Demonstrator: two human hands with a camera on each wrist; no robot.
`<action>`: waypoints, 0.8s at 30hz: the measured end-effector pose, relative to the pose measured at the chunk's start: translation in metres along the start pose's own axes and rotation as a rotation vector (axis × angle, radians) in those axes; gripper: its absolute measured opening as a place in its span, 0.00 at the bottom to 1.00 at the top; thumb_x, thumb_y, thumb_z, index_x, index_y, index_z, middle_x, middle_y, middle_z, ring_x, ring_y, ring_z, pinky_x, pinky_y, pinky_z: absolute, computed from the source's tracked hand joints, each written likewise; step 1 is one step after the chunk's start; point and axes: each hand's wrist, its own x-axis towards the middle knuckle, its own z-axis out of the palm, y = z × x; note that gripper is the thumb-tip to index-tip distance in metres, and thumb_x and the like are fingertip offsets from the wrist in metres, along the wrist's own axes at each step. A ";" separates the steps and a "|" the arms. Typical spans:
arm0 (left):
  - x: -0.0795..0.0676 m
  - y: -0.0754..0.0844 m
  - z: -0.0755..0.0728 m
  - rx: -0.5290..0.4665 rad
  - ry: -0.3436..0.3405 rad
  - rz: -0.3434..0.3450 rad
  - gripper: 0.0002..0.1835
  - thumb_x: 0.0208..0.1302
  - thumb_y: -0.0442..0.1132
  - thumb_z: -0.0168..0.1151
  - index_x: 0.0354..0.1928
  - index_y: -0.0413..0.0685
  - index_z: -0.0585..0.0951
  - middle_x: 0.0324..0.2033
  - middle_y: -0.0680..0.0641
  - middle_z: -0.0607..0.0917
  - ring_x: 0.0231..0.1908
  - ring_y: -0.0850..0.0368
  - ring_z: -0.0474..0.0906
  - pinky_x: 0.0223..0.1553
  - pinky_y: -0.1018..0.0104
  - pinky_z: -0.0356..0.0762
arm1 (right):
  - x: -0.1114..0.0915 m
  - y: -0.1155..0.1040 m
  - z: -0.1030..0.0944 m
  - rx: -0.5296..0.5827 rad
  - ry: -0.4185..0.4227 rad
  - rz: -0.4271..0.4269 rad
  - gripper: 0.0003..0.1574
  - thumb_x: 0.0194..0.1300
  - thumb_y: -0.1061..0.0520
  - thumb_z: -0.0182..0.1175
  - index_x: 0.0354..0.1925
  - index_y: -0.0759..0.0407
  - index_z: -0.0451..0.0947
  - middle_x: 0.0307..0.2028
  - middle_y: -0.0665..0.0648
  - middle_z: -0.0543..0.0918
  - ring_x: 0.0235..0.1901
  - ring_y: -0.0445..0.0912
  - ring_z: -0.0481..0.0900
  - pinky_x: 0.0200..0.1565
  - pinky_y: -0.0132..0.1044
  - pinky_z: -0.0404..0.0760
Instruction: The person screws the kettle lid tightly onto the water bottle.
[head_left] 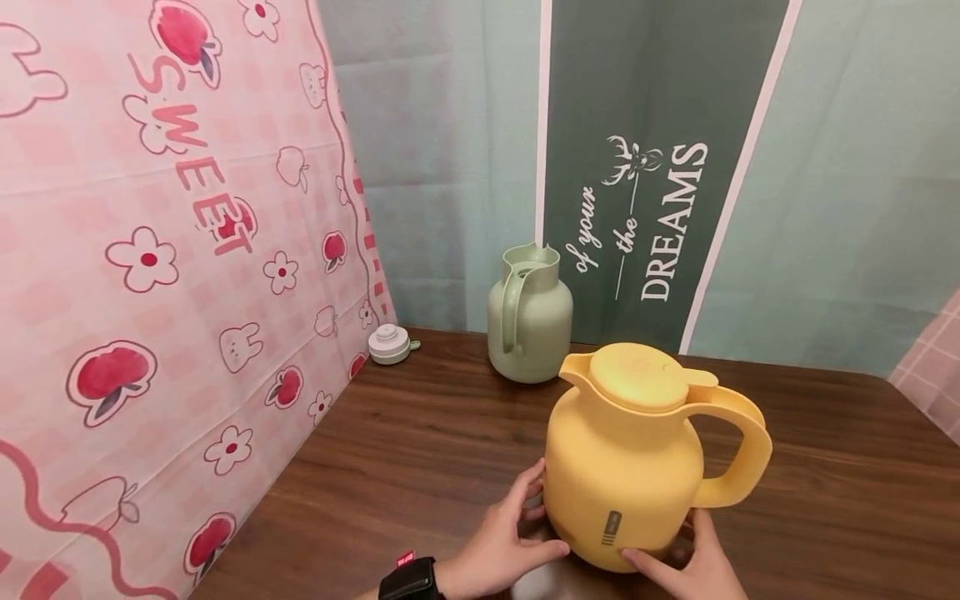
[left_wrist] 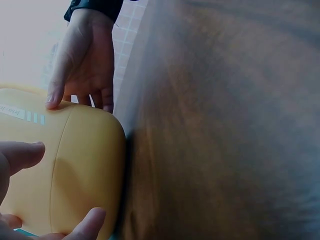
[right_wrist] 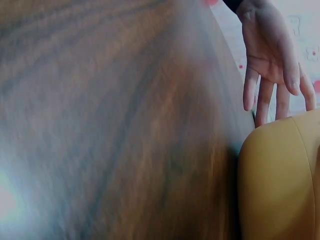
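While a pink printed cloth (head_left: 277, 212) hangs along the left edge of the table (head_left: 390, 467) and a blue-green cloth (head_left: 427, 167) along the back, two bare hands are at a yellow jug (head_left: 622, 467) well forward of the back edge, upright, its spout toward the left edge and its handle toward the right; whether its base rests on the wood I cannot tell. Smaller, a green jug (head_left: 546, 333) stands upright near the back edge, mouth uncovered, handle facing forward. Of the hands, the left (head_left: 495, 542) lies at the yellow jug's lower left side, fingers spread and fairly straight, thumb apart from them; the right (head_left: 701, 554) clasps the lower right, thumb on the front, fingers reaching round the side. On the yellow jug's top sits its round lid (head_left: 641, 377). By the back left corner is a white stopper (head_left: 390, 350) with a green tab. Smallest are the left wrist's black strap (head_left: 408, 579) and the yellow jug's dark label (head_left: 611, 529).
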 end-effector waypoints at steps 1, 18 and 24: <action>0.004 0.000 0.001 0.019 0.000 0.005 0.44 0.62 0.42 0.66 0.73 0.64 0.50 0.69 0.38 0.58 0.60 0.52 0.69 0.50 0.67 0.75 | 0.002 0.000 -0.002 -0.004 0.002 -0.018 0.61 0.54 0.51 0.72 0.68 0.60 0.40 0.59 0.66 0.59 0.56 0.68 0.65 0.43 0.47 0.79; 0.048 -0.003 0.016 0.099 -0.013 -0.041 0.50 0.59 0.42 0.68 0.74 0.61 0.45 0.70 0.47 0.57 0.61 0.55 0.66 0.43 0.71 0.76 | 0.034 0.010 -0.031 0.075 -0.005 0.038 0.65 0.58 0.51 0.69 0.70 0.62 0.30 0.67 0.75 0.48 0.62 0.67 0.59 0.45 0.36 0.78; 0.062 -0.003 0.020 0.184 0.016 -0.034 0.49 0.60 0.49 0.67 0.75 0.62 0.44 0.71 0.53 0.55 0.61 0.60 0.65 0.55 0.66 0.70 | 0.040 0.008 -0.038 -0.006 0.030 0.018 0.62 0.58 0.48 0.68 0.70 0.65 0.36 0.65 0.73 0.52 0.59 0.66 0.61 0.41 0.40 0.78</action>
